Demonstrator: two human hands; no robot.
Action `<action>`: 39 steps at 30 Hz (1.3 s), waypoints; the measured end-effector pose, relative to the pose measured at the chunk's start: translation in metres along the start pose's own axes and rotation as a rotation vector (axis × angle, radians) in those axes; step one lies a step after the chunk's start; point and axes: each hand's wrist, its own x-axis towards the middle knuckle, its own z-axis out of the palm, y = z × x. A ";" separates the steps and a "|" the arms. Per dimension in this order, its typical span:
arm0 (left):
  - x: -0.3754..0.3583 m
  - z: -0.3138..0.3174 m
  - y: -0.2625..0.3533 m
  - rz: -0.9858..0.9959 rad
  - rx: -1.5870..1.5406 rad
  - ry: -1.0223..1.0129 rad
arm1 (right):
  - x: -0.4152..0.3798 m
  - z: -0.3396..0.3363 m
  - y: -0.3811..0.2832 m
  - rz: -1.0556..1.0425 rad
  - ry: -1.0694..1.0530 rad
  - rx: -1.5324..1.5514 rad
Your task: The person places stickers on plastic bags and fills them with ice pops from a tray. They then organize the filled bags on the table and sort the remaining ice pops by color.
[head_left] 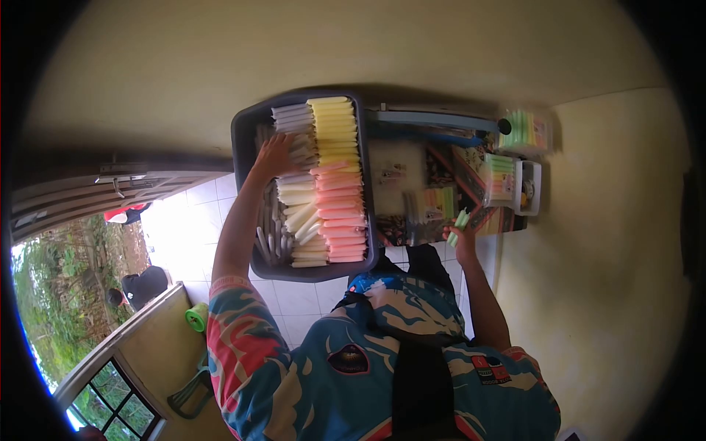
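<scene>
A large dark tub (pixel 244 147) holds rows of slim pastel sticks that look wrapped in clear plastic. Yellow sticks (pixel 334 128), pink sticks (pixel 342 217), cream sticks (pixel 298 209) and grey-lilac sticks (pixel 293 117) lie stacked in it. My left hand (pixel 275 156) reaches over the tub's left side with fingers apart, touching the grey-lilac sticks. Away to the right, my right hand (pixel 462 239) is closed around a few pale green sticks (pixel 460 220). Beyond that hand lies a clear pack of mixed-colour sticks (pixel 434 204) on the patterned table cover (pixel 471 165).
Two clear packs, a farther pack (pixel 526 132) and a nearer pack (pixel 500 178), stand at the right beside a white holder (pixel 529 187). A blue-grey bar-shaped device (pixel 434 117) runs along the wall. Outside the open doorway at left is a person (pixel 143 287).
</scene>
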 end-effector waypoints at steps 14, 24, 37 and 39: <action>-0.041 0.035 -0.044 -0.548 -0.450 0.191 | 0.006 -0.010 0.002 0.007 -0.013 -0.014; -0.037 0.030 -0.031 -0.689 -0.394 0.307 | 0.007 0.009 -0.007 0.015 -0.017 -0.081; -0.054 0.033 0.004 -0.601 -0.217 0.720 | 0.007 -0.003 -0.002 0.005 0.016 -0.100; -0.056 0.034 0.004 -0.506 -0.239 0.814 | 0.006 -0.001 -0.002 0.017 0.007 -0.105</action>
